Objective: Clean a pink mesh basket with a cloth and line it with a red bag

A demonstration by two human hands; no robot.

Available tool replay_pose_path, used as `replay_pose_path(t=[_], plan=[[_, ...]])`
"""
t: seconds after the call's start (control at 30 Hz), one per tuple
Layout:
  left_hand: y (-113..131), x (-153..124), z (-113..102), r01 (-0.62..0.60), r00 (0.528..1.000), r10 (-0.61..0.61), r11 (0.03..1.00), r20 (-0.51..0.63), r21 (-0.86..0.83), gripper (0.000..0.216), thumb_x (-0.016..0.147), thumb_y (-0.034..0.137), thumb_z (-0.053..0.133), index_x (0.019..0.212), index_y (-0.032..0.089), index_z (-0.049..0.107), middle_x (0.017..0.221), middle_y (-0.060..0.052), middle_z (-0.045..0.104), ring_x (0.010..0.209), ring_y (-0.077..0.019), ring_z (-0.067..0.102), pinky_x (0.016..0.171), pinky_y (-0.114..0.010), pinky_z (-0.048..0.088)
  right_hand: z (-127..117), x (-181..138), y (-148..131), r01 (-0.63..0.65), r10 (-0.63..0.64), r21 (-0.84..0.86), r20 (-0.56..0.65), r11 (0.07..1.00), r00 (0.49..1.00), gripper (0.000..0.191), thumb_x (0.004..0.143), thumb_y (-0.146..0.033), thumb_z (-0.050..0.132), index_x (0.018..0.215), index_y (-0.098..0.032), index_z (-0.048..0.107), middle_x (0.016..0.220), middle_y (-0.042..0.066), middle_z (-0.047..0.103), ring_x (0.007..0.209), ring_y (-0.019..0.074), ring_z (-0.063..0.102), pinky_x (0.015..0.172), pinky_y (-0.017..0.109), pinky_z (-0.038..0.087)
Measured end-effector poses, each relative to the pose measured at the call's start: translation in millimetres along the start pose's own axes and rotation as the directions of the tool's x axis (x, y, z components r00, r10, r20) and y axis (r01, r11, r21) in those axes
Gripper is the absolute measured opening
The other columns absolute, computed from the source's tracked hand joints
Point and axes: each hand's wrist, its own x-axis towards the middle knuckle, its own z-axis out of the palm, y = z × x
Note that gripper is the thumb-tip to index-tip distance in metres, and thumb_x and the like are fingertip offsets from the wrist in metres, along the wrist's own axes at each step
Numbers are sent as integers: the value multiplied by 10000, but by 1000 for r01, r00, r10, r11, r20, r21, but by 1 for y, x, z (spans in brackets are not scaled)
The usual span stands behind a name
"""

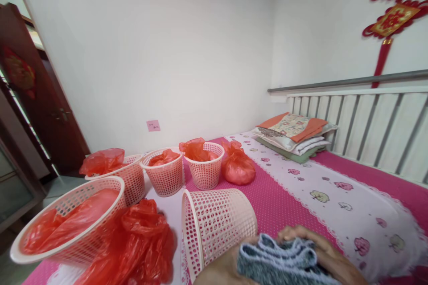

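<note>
look, the left hand [225, 263] and right hand [323, 249] are clasping a folded grey-blue cloth [279, 258] between them, bottom of the frame, right of centre; the pale basket [222, 218] is lying crosswise, up-left, mouth facing left, nearer the left hand.

I read no text | pink note [153, 125], wall [200, 62] above bed's [274, 209] far edge: marks too small | red-gold Chinese-knot hanging [393, 20]: pattern illegible
</note>
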Motion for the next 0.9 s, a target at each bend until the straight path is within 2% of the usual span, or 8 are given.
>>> replay_pose_path(t=[0.1,0.23,0.37,0.47,0.57,0.7,0.8,0.9], plan=[[-6,3,-3,40,999,-40,999,-7,24,583,539,295,1007,1074,242,782,921,-8,776,859,-233,699,862,-362,508,2,-1,-5,32,-30,-130,20,991,999,396,674,-549,866,934,-251,841,1109,143,827,1154,438,718,1067,534,550],[-22,18,-10,-95,972,106,994,-210,58,469,527,162,990,876,190,677,765,62,616,688,-87,487,653,-215,365,4,2,8,47,-54,-115,-60,992,997,508,738,-627,827,1084,-255,824,1218,118,805,1164,389,721,1048,471,557],[-25,24,-7,-256,927,249,966,-281,11,400,651,168,935,839,210,584,747,70,551,717,-95,455,660,-216,357,9,6,16,41,-39,36,-69,998,997,522,779,-612,819,1178,-276,797,1246,109,799,1189,363,713,1070,481,536],[-16,20,-4,-309,882,288,951,-372,1,468,641,199,941,758,232,489,741,78,524,705,-94,427,653,-214,357,11,9,12,85,-89,-60,-74,995,993,520,730,-603,862,1124,-266,819,1241,115,802,1241,376,681,1111,475,507],[-5,12,-6,-307,874,299,951,-384,43,478,656,259,931,734,232,461,728,77,495,705,-99,406,655,-215,367,6,13,9,136,-136,-176,15,975,991,518,696,-575,888,1096,-252,828,1232,123,804,1224,394,686,1095,476,522],[9,0,-10,-250,889,259,965,-378,74,433,682,253,915,759,232,489,710,90,479,665,-91,384,632,-209,362,-2,16,14,147,-142,-138,48,979,989,481,806,-578,802,1175,-270,797,1265,102,793,1228,369,689,1086,466,525],[17,-4,-11,-252,893,267,964,-361,88,382,707,212,900,985,257,641,843,58,624,731,-114,522,718,-226,433,-3,14,18,139,-140,-104,-1,985,990,487,785,-586,817,1151,-265,802,1269,100,792,1267,380,666,1038,445,557],[21,-7,-12,-229,902,268,962,-338,152,424,780,287,855,1185,286,729,1018,-2,742,908,-180,648,863,-282,479,3,8,16,104,-105,-40,-40,994,994,497,747,-593,842,1111,-256,813,1276,114,790,1306,396,642,1048,457,561]])
